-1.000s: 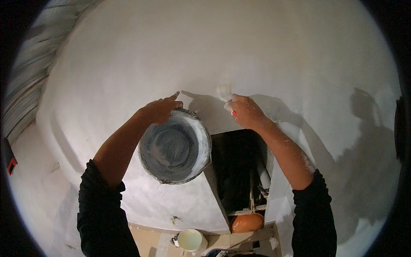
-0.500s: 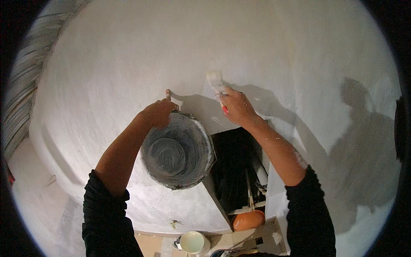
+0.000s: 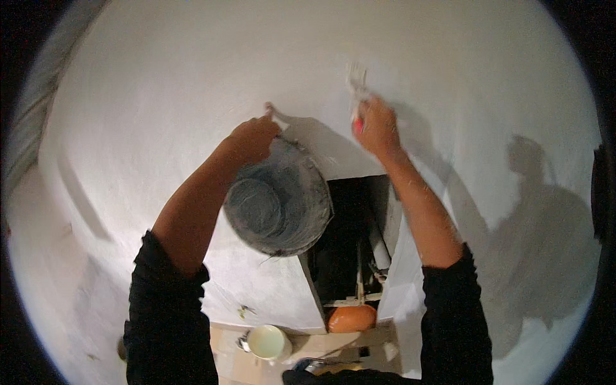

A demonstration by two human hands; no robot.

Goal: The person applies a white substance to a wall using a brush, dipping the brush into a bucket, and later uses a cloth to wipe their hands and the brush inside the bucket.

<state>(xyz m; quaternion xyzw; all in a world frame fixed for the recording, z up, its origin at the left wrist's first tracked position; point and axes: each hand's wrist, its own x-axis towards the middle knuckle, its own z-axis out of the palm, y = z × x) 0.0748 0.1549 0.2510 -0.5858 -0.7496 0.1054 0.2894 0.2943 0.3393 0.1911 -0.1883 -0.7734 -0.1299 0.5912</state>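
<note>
A dark, round bucket (image 3: 292,199), its inside smeared with whitish residue, hangs tilted toward me. My left hand (image 3: 255,138) is closed on its upper rim, with one finger pointing up. To the right, my right hand (image 3: 378,127) is wrapped around the handle of a paintbrush (image 3: 357,78), and a bit of red shows at the palm. The pale, whitish bristles are against or very near the white wall (image 3: 192,70); I cannot tell whether they touch. The brush is slightly blurred. What lies in the bottom of the bucket is hard to make out.
Below the bucket, a dark opening (image 3: 343,237) in the wall holds a pipe and sticks. An orange rounded object (image 3: 352,318) sits at its foot. A cup-like container (image 3: 268,342) with pale liquid stands on the tan floor (image 3: 224,359). Corrugated sheeting (image 3: 38,96) borders the upper left.
My right hand and the brush have moved up and to the right along the wall. My left hand and the bucket have also shifted up and slightly right in the view.
</note>
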